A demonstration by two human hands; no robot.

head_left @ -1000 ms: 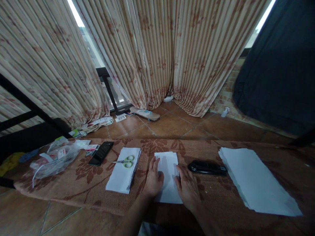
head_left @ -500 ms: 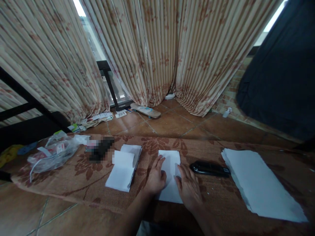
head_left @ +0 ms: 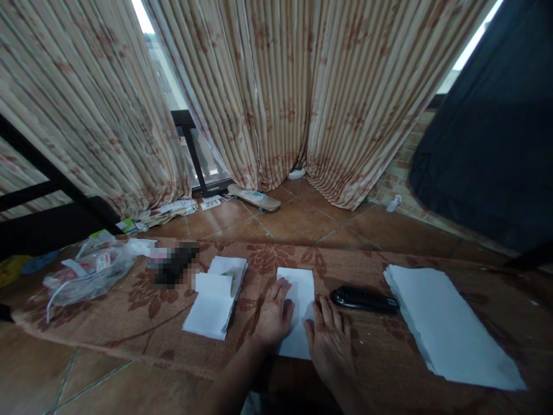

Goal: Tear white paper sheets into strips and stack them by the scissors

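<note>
A folded white sheet of paper [head_left: 299,288] lies on the brown floral cloth [head_left: 259,262] in front of me. My left hand [head_left: 272,314] rests flat on the sheet's left edge, fingers spread. My right hand [head_left: 330,337] lies flat on the sheet's lower right part, fingers slightly apart. Neither hand grips anything. A black stapler [head_left: 363,299] lies just right of the sheet, near my right fingertips.
A stack of folded white papers [head_left: 213,302] sits left of my hands. A large stack of white sheets [head_left: 447,325] lies at the right. A blurred dark object [head_left: 175,266] and a clear plastic bag [head_left: 86,274] are at far left. Curtains [head_left: 276,86] hang behind.
My right hand slid down and toward me over the sheet. My left hand stayed on the left edge. The camera view shifted slightly.
</note>
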